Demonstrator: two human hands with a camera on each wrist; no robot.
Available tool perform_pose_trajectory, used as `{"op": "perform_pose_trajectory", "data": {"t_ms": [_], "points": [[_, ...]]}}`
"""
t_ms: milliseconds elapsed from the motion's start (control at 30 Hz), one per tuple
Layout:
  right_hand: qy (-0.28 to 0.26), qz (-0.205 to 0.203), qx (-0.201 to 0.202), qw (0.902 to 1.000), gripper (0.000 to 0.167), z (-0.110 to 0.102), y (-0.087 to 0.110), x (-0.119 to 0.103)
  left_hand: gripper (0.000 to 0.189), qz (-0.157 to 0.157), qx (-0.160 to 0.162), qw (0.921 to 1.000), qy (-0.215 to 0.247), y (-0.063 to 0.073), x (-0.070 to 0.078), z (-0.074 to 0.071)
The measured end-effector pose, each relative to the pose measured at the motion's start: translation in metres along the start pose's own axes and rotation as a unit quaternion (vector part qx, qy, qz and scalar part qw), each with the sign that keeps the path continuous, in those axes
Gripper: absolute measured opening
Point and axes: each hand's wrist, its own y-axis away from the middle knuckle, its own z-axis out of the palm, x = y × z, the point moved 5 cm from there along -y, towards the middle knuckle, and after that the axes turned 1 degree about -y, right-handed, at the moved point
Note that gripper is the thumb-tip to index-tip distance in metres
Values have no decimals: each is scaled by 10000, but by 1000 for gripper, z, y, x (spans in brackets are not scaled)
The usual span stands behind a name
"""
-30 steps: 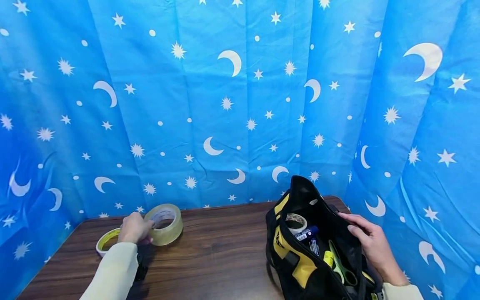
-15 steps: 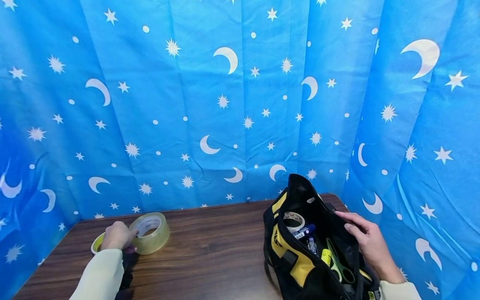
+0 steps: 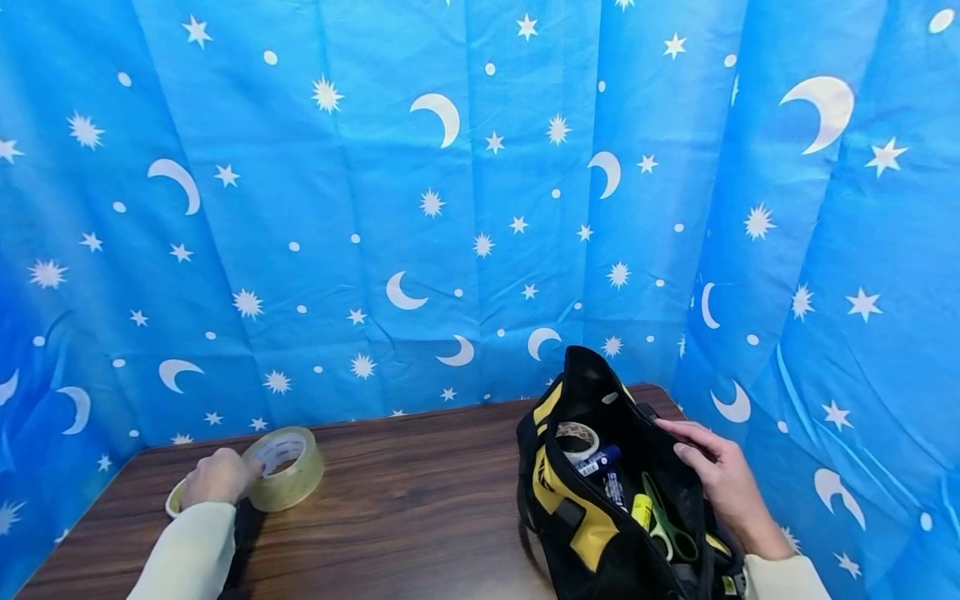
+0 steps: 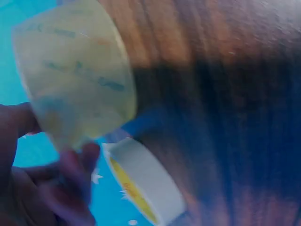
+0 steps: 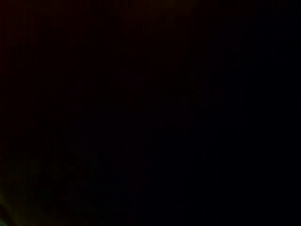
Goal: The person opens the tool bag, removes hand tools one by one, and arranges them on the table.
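My left hand (image 3: 220,477) pinches the edge of a roll of clear packing tape (image 3: 298,486) at the table's left. In the left wrist view the yellowish packing tape roll (image 4: 77,70) is tilted, with thumb and fingers at its lower edge. Just beyond lies a narrower white tape roll (image 4: 155,179) with a yellow inside, mostly covered by the hand in the head view. On the right, my right hand (image 3: 727,483) grips the rim of a black and yellow tool bag (image 3: 596,542), fingers along its open edge. The right wrist view is dark.
Inside the bag are a white tape roll (image 3: 576,443), a blue tube (image 3: 602,459), a dark labelled tube (image 3: 614,489), a yellow glue stick (image 3: 642,510) and green scissors (image 3: 678,537). A blue star-patterned curtain (image 3: 450,250) hangs behind the brown wooden table (image 3: 420,500).
My left hand has brought the packing tape roll left and slightly nearer, beside the white roll. My right hand stays on the bag. The head view has turned a little to the right.
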Motion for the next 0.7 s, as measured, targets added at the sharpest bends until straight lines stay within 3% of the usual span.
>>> {"op": "perform_pose_trajectory", "data": {"t_ms": [100, 200, 267, 333, 400, 533, 633, 700], "points": [[-30, -12, 6, 10000, 30, 0, 0, 0, 44, 162, 272, 9981, -521, 3, 15, -9], [-24, -45, 16, 10000, 30, 0, 0, 1, 40, 414, 597, 9956, -593, 8, 45, -16], [29, -40, 21, 10000, 30, -1, 0, 2, 31, 864, 738, 9925, -443, 15, 75, -19], [91, -28, 31, 10000, 30, -1, 1, 3, 24, 1490, 873, 9846, -266, 27, 111, -21], [114, -13, 30, 9999, 30, -2, 1, 4, 20, 2173, 1163, 9691, -80, 46, 152, -25], [134, 33, -5, 9999, 30, -2, 0, 4, 12, 3356, 1771, 9248, 261, 94, 232, -30], [200, 115, -26, 9997, 30, -2, -1, 4, 8, 3998, 1909, 8948, 554, 129, 279, -28], [213, 172, -27, 9996, 30, -1, -2, 5, 7, 4252, 1853, 8827, 756, 146, 301, -24]]}}
